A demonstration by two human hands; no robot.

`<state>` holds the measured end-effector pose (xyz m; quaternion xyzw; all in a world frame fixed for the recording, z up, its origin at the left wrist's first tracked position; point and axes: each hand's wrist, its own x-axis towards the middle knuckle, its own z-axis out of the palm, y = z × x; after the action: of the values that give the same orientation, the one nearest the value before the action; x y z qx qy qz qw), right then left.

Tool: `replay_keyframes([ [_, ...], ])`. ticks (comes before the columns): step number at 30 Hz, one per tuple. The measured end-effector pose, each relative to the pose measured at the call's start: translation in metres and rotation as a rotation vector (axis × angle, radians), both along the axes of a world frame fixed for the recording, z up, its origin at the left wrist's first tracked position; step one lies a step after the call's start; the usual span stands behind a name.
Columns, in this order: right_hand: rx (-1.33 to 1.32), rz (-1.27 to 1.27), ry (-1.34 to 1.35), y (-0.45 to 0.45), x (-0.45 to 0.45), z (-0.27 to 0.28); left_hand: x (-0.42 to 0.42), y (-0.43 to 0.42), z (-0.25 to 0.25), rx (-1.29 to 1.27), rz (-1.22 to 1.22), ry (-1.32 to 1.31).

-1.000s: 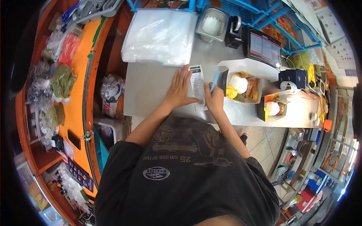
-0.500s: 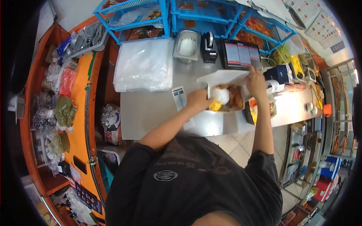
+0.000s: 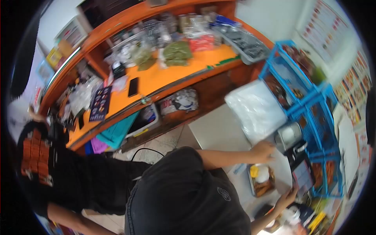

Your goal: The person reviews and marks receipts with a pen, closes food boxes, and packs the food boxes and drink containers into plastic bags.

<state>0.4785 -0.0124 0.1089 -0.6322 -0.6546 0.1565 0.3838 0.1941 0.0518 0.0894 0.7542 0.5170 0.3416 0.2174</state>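
A takeaway box (image 3: 250, 184) stands on the steel counter with its pale lid (image 3: 282, 166) raised. Inside lie a white mound of rice (image 3: 262, 175), some yellow food (image 3: 254, 171) and brown pieces of meat (image 3: 263, 188). My left hand (image 3: 263, 152), slightly blurred, is closed at one corner of the lid. At the opposite corner, the fingers of my right hand (image 3: 287, 198) are bent around the lid's edge. A second container (image 3: 270, 225) with food is partly hidden beside my right forearm.
Plastic bags (image 3: 256, 109) are stacked on the counter (image 3: 207, 125). Beyond stand a metal container (image 3: 289, 135), a tablet (image 3: 303, 176) and blue racks (image 3: 309, 102). An orange shelf (image 3: 168, 76) holds packages and a phone (image 3: 133, 87). Another person (image 3: 74, 172) in black is at the left.
The view has swung left, bringing the orange shelf and another person into sight. My left hand has gone from the box's side to the lid's corner; my right hand stays at the lid.
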Motion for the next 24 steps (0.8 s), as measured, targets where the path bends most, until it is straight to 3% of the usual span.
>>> replay_keyframes([
  [2,0.060,-0.023,-0.009,0.000,0.003,-0.001,0.017,0.005,0.013,0.294,-0.046,-0.234],
  [4,-0.001,-0.060,0.057,-0.001,0.009,-0.005,0.046,0.021,0.011,0.405,-0.185,-0.336],
  [7,0.084,-0.086,0.014,0.004,0.019,-0.019,0.059,0.040,0.015,-0.046,-0.529,-0.109],
  [11,0.265,-0.050,0.139,0.004,0.017,-0.028,0.058,0.036,0.015,0.146,-0.453,-0.372],
  [12,0.239,-0.031,0.056,0.004,0.018,-0.026,0.057,0.038,0.011,0.201,-0.467,-0.440],
  [16,0.160,-0.052,0.141,0.002,0.016,-0.027,0.061,0.050,-0.005,0.243,-0.512,-0.596],
  [24,0.108,0.186,0.346,0.012,0.053,-0.049,0.053,0.053,-0.009,0.197,-0.584,-0.586],
])
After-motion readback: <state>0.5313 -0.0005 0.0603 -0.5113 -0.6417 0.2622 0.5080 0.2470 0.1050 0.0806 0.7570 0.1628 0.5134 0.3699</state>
